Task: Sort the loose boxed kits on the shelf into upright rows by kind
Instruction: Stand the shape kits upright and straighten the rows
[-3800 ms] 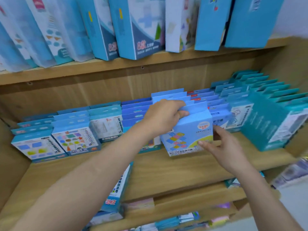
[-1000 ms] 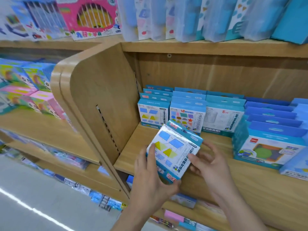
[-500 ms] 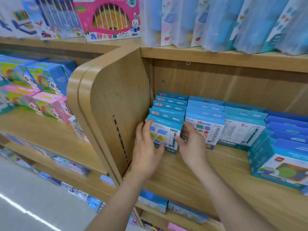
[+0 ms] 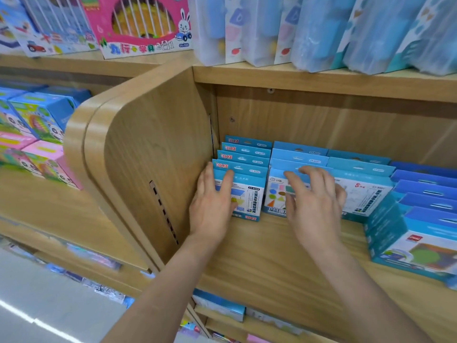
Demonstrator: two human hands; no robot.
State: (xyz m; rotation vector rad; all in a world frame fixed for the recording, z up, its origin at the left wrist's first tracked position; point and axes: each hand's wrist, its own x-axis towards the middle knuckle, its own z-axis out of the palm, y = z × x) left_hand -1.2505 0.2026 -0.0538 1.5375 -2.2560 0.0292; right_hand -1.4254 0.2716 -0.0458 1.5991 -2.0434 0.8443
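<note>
- Head view: I'm watching my left hand pressing straight fingers flat against the front kit. The kit is standing upright at the head of the row at nine o'clock, just beside the side panel.
- My right hand is laying spread, loosely bent fingers on the shapes box at the kit's three o'clock, gripping nothing.
- I'm judging that an uneven release risks tipping the front kit forward onto the shelf.
- Leaning boxes at four o'clock are crowding the rows.

Single head view, looking forward and down, close to wooden shelf
</note>
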